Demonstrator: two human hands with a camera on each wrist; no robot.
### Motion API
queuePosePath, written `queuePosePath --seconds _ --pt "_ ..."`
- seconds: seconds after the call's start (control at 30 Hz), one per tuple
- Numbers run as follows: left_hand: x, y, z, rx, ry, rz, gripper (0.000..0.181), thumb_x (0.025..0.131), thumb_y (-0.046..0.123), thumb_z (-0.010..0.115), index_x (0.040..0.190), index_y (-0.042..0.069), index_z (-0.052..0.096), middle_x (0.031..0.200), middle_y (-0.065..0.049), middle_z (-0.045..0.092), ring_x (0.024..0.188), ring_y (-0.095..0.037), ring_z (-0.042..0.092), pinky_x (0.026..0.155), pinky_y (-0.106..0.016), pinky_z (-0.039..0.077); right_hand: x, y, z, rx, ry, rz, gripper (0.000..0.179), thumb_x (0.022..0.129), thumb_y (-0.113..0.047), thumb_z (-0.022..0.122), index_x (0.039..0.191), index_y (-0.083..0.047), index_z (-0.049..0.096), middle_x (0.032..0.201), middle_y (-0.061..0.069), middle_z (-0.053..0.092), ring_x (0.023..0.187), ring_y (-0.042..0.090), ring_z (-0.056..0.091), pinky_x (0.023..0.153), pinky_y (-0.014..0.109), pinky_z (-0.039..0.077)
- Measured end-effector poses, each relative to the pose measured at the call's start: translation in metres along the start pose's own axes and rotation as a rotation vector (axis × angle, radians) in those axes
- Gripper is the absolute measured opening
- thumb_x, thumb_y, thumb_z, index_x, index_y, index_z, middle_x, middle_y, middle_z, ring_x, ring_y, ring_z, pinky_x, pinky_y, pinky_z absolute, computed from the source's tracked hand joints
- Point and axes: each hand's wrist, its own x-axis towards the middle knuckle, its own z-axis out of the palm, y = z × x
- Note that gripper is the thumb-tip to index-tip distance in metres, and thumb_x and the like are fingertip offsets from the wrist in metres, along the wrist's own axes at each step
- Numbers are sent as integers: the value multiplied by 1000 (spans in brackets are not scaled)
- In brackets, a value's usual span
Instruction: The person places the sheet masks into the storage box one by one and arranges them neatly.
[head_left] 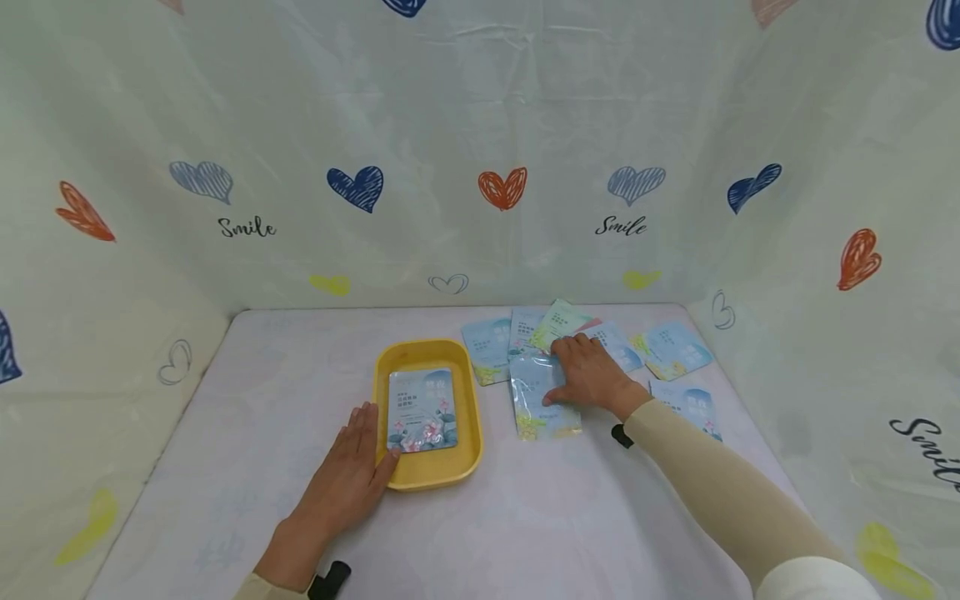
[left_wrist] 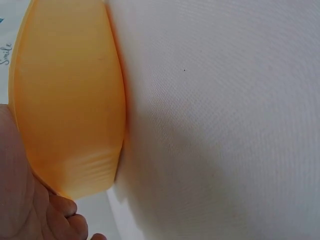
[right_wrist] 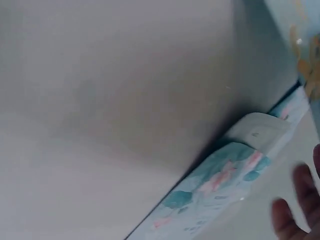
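Note:
My left hand (head_left: 341, 475) rests against the left side of a yellow tray (head_left: 474, 417), fingers straight and thumb at the near rim. In the left wrist view the palm lies along the tray's wall (left_wrist: 70, 95). A light-blue packet with pink flowers (head_left: 422, 408) lies in the tray. My right hand (head_left: 596, 379) holds a shiny blue packet with yellow flowers (head_left: 536, 400) near its right side, thumb across its face and fingers at its far edge. In the right wrist view this packet (right_wrist: 292, 30) stands at the upper right, with fingers (right_wrist: 307, 187) below.
Several packets lie beyond and beside the right hand: a blue one (head_left: 489, 346), a green one (head_left: 558, 321), another at the right (head_left: 675, 350) and one near the sleeve (head_left: 686, 404). A heart-print curtain (head_left: 442, 108) surrounds the white-covered table (head_left: 525, 517).

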Motion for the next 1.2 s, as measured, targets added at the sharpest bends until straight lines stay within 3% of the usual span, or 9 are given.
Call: queuePosePath --seconds 0.1,0.17,0.27,0.4,0.47,0.57,0.7,0.9,1.2 --pt "-1 0 -1 -2 3 1 83 112 43 46 165 -9 9 174 -26 14 162 -43 16 130 -57 22 2 0 -4 85 2 46 78 83 -52 88 132 -6 47 112 10 61 77 21 55 73 39 53" --pt "-1 0 -1 -5 2 0 83 112 43 45 165 -9 9 174 -26 14 162 -43 16 130 -57 22 3 0 -6 160 6 90 75 87 -44 87 135 -7 45 115 12 61 72 19 54 69 38 54" --pt "-2 -1 -2 -10 -2 -5 83 112 44 44 166 -8 8 175 -25 13 162 -42 15 130 -57 22 5 -1 -9 279 13 162 74 92 -33 85 146 -9 42 125 18 59 82 26 62 79 46 58" --pt "-2 -1 -3 -23 -5 -9 84 112 45 44 166 -7 7 175 -25 13 162 -42 15 130 -57 22 6 -1 -12 429 26 262 78 96 -22 80 160 -14 37 143 26 57 113 41 67 97 57 56" --pt "-3 0 -3 -28 -5 -8 84 112 45 45 166 -7 8 175 -25 13 162 -42 15 130 -57 22 6 1 -12 479 28 307 75 97 -20 78 161 -15 39 142 26 60 117 41 65 95 55 56" --pt "-3 0 -3 -32 -9 -10 84 112 45 45 166 -7 7 175 -25 13 163 -42 14 130 -57 22 7 4 -11 552 13 357 62 99 -20 76 154 -13 49 127 24 66 103 36 65 82 45 55" --pt "-2 0 -3 -41 -20 -18 84 112 44 45 166 -7 6 175 -25 12 163 -43 14 130 -57 22 6 8 -12 659 -29 377 53 100 -22 75 148 -11 56 127 25 63 93 29 65 72 37 55" --pt "-2 -1 -1 -42 -27 -24 84 112 44 47 166 -6 6 175 -25 12 162 -43 14 129 -58 24 0 15 -12 899 -138 363 60 99 -14 74 154 -11 49 142 29 55 83 27 73 65 45 64" --pt "-2 -2 0 -48 -1 -4 83 112 43 47 166 -7 9 174 -27 15 162 -44 16 129 -58 26 -3 20 2 983 -152 373 58 97 -10 76 150 -9 51 109 17 65 80 22 67 68 37 60"
